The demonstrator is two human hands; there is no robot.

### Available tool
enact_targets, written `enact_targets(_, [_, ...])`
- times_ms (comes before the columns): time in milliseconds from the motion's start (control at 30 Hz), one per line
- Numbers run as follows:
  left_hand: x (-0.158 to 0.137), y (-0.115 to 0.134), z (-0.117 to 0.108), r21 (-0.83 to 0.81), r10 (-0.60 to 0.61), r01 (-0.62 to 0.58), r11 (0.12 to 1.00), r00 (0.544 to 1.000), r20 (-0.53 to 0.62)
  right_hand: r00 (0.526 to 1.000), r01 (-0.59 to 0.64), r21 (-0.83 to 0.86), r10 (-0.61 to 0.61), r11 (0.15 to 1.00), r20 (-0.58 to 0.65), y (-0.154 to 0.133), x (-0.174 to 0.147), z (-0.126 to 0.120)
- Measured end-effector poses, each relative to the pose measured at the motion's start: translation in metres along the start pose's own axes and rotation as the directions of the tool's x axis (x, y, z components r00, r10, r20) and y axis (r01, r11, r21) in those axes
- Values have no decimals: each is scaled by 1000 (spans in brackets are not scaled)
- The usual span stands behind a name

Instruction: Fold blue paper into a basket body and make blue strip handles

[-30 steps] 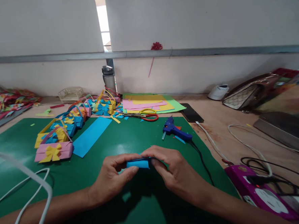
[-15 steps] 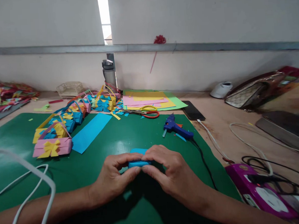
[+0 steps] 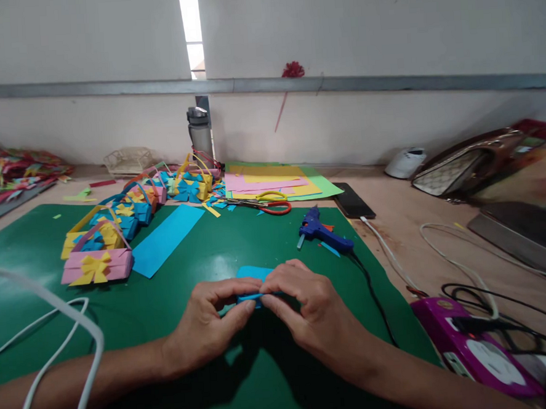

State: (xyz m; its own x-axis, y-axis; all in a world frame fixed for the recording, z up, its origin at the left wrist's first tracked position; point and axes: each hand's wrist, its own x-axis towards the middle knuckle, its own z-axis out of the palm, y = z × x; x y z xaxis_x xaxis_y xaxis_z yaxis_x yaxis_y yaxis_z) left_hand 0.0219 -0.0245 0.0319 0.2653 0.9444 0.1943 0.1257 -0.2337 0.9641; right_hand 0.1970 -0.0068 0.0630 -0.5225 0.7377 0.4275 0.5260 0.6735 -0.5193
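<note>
A piece of blue paper is pinched between both hands above a green mat. My left hand grips its near folded edge from the left, thumb below and fingers on top. From the right, my right hand pinches the same edge, its fingertips touching those of the left. The fingers hide much of the fold. Beyond the hands, a flat blue paper strip lies on the mat beside a pink paper basket with a yellow bow.
Several more paper baskets stand behind the pink one. Scissors lie before stacked coloured sheets. A blue glue gun trails its cord at right, near a phone and a purple power strip. White cable loops at left.
The near edge of the blue paper looks thinner and flatter between my fingertips, and more of the paper shows behind them. Both hands stay in nearly the same place.
</note>
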Motion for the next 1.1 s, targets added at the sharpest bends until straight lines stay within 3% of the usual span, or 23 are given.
enact_targets(267, [3, -2, -10, 145, 48, -35, 989, 995, -88, 997, 69, -99, -72, 993, -26, 4, -1, -1])
enact_targets(867, [3, -11, -12, 259, 238, -231, 938, 971, 6, 994, 101, -119, -106, 988, -32, 5, -3, 4])
enact_targets(1100, [3, -6, -10, 293, 209, -197, 936, 978, -8, 994, 104, -133, -107, 986, -16, 6, -4, 4])
